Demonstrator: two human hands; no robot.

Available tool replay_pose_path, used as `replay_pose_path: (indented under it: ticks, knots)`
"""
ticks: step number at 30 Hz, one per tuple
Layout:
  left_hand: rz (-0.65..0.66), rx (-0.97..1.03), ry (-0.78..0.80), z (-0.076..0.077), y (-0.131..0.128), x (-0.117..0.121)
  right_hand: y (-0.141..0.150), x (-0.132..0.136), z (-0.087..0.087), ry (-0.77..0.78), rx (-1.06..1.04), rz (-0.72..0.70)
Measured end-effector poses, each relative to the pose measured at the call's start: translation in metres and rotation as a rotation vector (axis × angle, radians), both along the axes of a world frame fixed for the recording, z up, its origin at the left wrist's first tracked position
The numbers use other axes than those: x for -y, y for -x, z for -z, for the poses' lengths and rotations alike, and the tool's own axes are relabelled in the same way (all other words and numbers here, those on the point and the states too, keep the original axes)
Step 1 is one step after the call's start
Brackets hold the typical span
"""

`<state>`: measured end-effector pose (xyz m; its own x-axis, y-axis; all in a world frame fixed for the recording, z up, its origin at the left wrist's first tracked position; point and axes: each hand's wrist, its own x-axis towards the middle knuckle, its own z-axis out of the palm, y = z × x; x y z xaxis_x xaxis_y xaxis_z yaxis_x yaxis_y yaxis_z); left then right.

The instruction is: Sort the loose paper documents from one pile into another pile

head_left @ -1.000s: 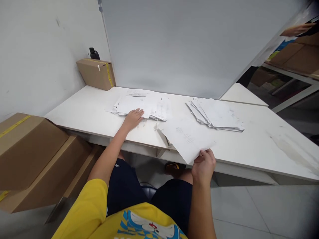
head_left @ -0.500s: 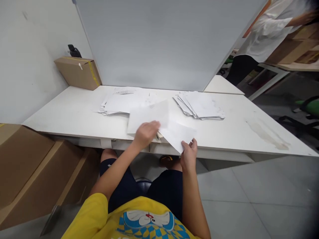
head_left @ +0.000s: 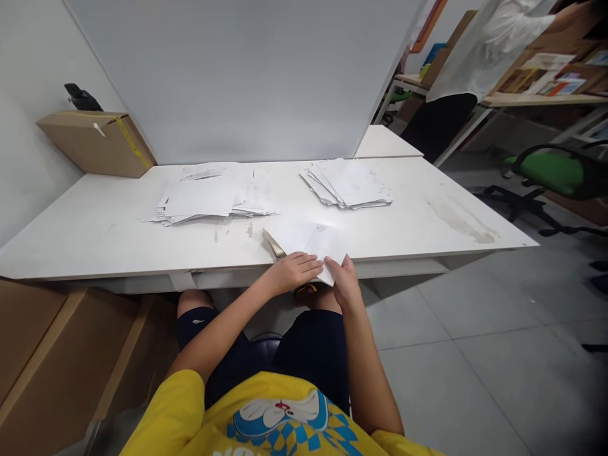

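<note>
Both of my hands meet at the near edge of the white table on a few white paper sheets. My left hand lies on the sheets' near edge with its fingers pressed together over the paper. My right hand pinches the sheets' near corner, which hangs past the table edge. A small tan object peeks out from under the sheets on the left. A loose pile of papers lies further back on the left, and a second stack of papers on the right.
A cardboard box sits at the table's far left corner against a grey partition. More cardboard boxes stand at my left by my legs. Another person stands at shelves at the far right, near a green chair.
My left hand left the left pile and came to the sheets at the table edge. My right hand drew the sheets nearer. The view swung to the right.
</note>
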<state>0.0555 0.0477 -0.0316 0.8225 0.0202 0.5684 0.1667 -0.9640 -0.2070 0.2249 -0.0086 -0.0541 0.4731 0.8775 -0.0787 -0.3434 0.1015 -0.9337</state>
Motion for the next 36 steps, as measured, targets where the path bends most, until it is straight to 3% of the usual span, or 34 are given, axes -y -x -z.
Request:
replay_pose_path:
  ticks: [3,7,9,12,15,20,24,27,30,33,36]
  knots:
    - [-0.055,0.087,0.095,-0.008,0.004,-0.003,-0.019,-0.005,-0.008,-0.050,0.136,0.108]
    - [-0.365,0.403,0.389,-0.032,0.006,-0.019,-0.062,-0.015,-0.028,-0.148,0.342,0.250]
    - [-0.435,0.459,0.521,-0.043,-0.003,-0.030,-0.081,-0.022,-0.035,-0.195,0.360,0.326]
    - [-0.370,0.449,0.707,-0.048,-0.024,-0.042,-0.098,-0.032,-0.036,-0.246,0.307,0.392]
    - [-0.336,0.464,0.853,-0.040,-0.044,-0.046,-0.108,-0.039,-0.027,-0.275,0.289,0.340]
    - [-0.373,0.458,0.834,-0.036,-0.057,-0.038,-0.119,-0.040,-0.015,-0.229,0.296,0.198]
    - [-0.401,0.436,0.841,-0.050,-0.034,-0.028,-0.119,-0.021,-0.020,-0.103,0.333,0.119]
    - [-0.471,0.427,0.777,-0.053,0.004,-0.028,-0.116,0.005,-0.022,0.034,0.366,-0.075]
    - [-0.590,0.308,0.727,-0.041,0.038,-0.036,-0.112,0.030,-0.014,0.202,0.359,-0.264]
    - [-0.591,0.110,0.787,-0.024,0.054,-0.045,-0.108,0.045,-0.004,0.312,0.298,-0.285]
    - [-0.584,0.053,0.844,-0.016,0.055,-0.048,-0.106,0.052,0.000,0.350,0.307,-0.262]
